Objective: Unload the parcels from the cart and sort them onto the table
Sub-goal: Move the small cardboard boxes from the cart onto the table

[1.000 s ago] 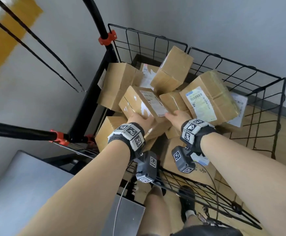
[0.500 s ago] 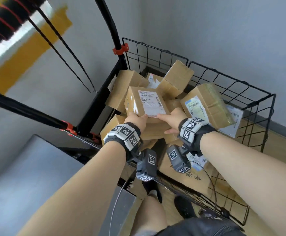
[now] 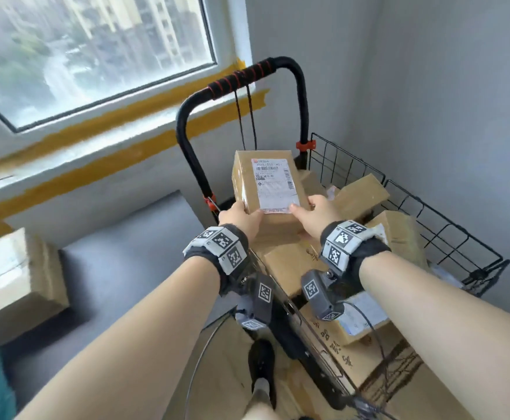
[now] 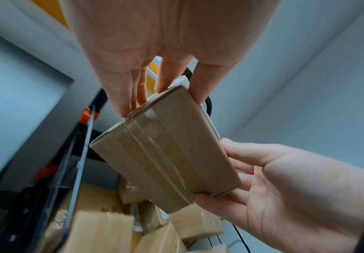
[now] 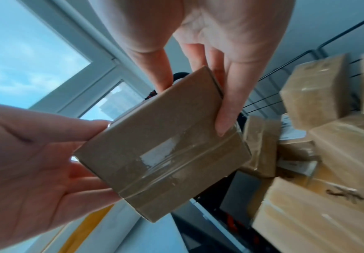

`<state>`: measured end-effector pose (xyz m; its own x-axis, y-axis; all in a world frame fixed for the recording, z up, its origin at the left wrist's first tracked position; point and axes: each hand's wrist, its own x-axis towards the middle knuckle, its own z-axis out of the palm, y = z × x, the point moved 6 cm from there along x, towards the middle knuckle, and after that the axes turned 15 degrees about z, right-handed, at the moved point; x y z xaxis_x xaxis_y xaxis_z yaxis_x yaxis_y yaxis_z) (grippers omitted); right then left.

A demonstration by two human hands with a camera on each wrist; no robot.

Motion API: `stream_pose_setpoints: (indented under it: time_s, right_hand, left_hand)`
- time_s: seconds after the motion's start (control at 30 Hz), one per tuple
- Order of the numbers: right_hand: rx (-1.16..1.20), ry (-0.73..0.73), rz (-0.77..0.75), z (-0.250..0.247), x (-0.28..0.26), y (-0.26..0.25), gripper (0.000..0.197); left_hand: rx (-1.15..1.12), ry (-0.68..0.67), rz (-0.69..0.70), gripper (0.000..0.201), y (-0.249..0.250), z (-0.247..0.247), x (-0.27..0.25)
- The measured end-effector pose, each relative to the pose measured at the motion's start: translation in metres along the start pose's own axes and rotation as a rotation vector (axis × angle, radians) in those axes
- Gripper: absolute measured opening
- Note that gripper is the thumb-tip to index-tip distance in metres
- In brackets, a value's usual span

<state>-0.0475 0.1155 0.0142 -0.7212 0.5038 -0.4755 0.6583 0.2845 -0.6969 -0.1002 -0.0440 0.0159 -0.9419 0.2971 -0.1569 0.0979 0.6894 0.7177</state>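
since the earlier frame the labelled parcel [image 3: 267, 189] has risen clear of the cart [image 3: 405, 207]. left hand [image 3: 240, 218] and right hand [image 3: 319, 215] pinch its near corners, holding it above the load. step in hand: carrying out. next: swing left to the table [image 3: 132, 256].

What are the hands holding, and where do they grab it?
A brown cardboard parcel with a white label, lifted above the cart. The left hand and right hand grip its near end's two corners.

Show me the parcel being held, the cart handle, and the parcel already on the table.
held parcel [image 3: 275, 184]: head view, on its white shipping label.
cart handle [image 3: 241, 75]: head view, on the red-striped top bar.
parcel on the table [image 3: 14, 277]: head view, on its top face.
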Motion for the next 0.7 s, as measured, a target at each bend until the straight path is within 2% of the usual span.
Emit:
stream_pose_setpoints:
  time_s: [0.2,0.47,0.63,0.7]
  right_hand:
    - [-0.055,-0.108,-0.182,0.056,-0.064,-0.053,0.043]
    - [-0.17,-0.263,-0.333,0.175,-0.141,-0.114,0.049]
    - [-0.146,-0.321,-0.353,0.267,-0.187,-0.145,0.042]
    - [-0.11,-0.307,-0.328,0.297,-0.199,-0.155,0.04]
  left_hand:
    - [-0.013,0.196,-0.055,0.036,-0.036,-0.082,-0.068]
    - [-0.059,0.439,-0.163,0.035,-0.121,-0.183,-0.152]
    - [-0.005,0.463,-0.278,0.036,-0.192,-0.243,-0.19]
    - [0.028,0.463,-0.281,0.036,-0.217,-0.266,-0.196]
